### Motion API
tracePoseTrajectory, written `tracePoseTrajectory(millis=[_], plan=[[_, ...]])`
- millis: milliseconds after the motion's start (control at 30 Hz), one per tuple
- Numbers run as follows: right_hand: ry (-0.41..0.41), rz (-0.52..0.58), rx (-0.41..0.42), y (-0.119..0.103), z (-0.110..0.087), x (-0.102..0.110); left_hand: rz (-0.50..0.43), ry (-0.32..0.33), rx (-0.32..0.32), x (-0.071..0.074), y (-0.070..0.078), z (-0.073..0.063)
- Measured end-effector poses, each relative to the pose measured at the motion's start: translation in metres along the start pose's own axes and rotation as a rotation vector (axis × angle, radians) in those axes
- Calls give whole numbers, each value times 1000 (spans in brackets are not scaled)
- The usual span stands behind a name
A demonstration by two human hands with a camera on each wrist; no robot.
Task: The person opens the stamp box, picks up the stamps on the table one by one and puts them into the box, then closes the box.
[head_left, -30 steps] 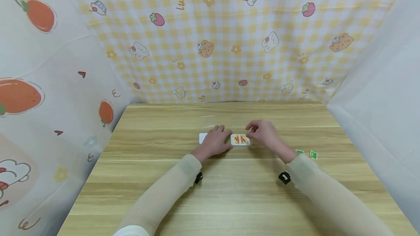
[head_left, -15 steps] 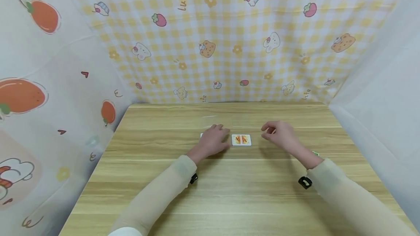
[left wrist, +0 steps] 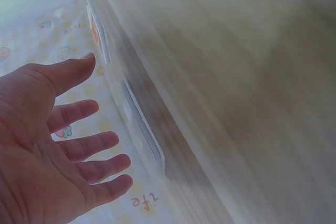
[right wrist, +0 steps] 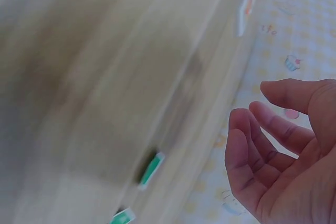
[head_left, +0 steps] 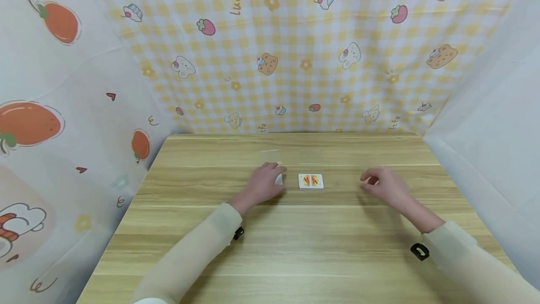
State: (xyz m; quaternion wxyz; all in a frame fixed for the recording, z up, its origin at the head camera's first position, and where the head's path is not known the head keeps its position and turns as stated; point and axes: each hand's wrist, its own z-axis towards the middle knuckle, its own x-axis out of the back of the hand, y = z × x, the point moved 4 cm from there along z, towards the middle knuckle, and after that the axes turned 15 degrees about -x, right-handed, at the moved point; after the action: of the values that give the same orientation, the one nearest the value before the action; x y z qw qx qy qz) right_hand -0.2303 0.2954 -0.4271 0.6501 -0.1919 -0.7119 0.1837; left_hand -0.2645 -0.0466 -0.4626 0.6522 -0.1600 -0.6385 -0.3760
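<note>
My left hand hovers close over a white card, hiding much of it in the head view. In the left wrist view its fingers are spread beside that card, with nothing in them. Just to the right lies a white-bordered card with two sandwich-like pictures in orange and yellow. Farther right, my right hand is held above the table, fingers loosely bent and holding nothing. Below it in the right wrist view are two small green pieces with white edges, one piece above the other piece.
Thin straight glints on the wooden table behind the cards suggest clear plastic. A yellow checked cloth hangs along the back edge. White cloth walls stand on both sides. The right forearm covers the green pieces in the head view.
My right hand has moved away from the sandwich card, to the right. My left hand has shifted left, off that card's edge and over the white card. The sandwich card stays put.
</note>
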Motion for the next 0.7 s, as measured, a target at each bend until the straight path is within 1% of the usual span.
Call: tracePoseTrajectory(millis=[100,333,533,700], plan=[[9,-14,-22,13,-4,2,4,5,3,1,-4,-4],[2,-35,-74,41,-12,6,20,25,19,6,-12,-15],[27,-89,-119,57,-17,8,-2,40,47,9,-21,-23],[53,-110,-129,63,-20,7,-12,28,66,9,-29,-28]])
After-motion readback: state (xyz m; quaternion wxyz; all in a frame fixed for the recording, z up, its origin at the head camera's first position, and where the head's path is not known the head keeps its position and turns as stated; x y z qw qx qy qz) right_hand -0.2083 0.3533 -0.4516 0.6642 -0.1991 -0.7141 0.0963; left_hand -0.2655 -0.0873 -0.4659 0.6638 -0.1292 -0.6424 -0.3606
